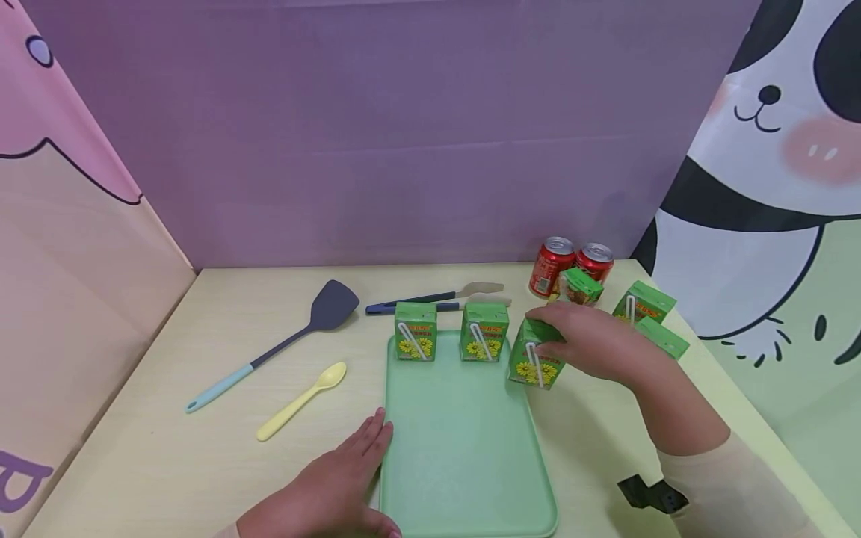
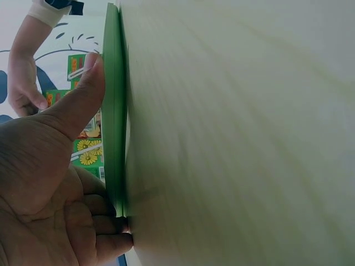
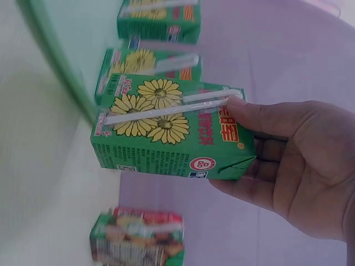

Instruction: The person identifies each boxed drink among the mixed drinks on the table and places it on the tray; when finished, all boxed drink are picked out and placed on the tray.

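My right hand (image 1: 592,340) pinches the upper end of a green drink carton (image 3: 166,124) with yellow flowers and a white straw, thumb on the straw side. In the head view this carton leans slightly, overlapping the far right corner of a light green tray (image 1: 464,456). Two matching drink cartons, a left one (image 1: 415,331) and a right one (image 1: 484,332), stand upright at the tray's far end. Along the tray's left edge rests my left hand (image 1: 336,478), fingers straight and thumb spread; the left wrist view shows its fingers (image 2: 108,244) against the tray's side.
Two red cans (image 1: 551,267) stand at the back right, behind another green carton (image 1: 580,287). Further right are two more green cartons (image 1: 649,302). A dark spatula (image 1: 334,306) and a yellow spoon (image 1: 303,401) lie left; dark-handled utensils (image 1: 430,299) lie behind the tray.
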A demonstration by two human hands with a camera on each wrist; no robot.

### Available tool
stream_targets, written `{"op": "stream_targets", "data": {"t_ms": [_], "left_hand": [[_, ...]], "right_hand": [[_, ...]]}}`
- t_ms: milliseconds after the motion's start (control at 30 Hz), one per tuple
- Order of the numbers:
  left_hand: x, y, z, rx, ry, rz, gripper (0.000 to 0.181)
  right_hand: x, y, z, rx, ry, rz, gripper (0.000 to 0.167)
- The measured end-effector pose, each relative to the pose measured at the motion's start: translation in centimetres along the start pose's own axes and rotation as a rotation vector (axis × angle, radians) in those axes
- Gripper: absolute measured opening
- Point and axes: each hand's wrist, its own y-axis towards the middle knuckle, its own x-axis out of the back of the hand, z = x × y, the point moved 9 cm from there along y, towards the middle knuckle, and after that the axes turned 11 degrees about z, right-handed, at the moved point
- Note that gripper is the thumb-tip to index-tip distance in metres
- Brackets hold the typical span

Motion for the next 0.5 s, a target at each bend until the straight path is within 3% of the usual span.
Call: {"op": "stream_targets", "data": {"t_ms": [233, 500], "left_hand": [[-0.1, 0.0, 0.0, 0.005, 0.011, -0.004, 0.13], [-0.1, 0.1, 0.1, 0.009, 0.017, 0.004, 0.129]], "right_hand": [[-0.7, 0.6, 4.4, 0.105, -0.031, 0.007, 0.05], [-2.1, 2.6, 8.7, 0.188, -0.034, 0.025, 0.051]]}}
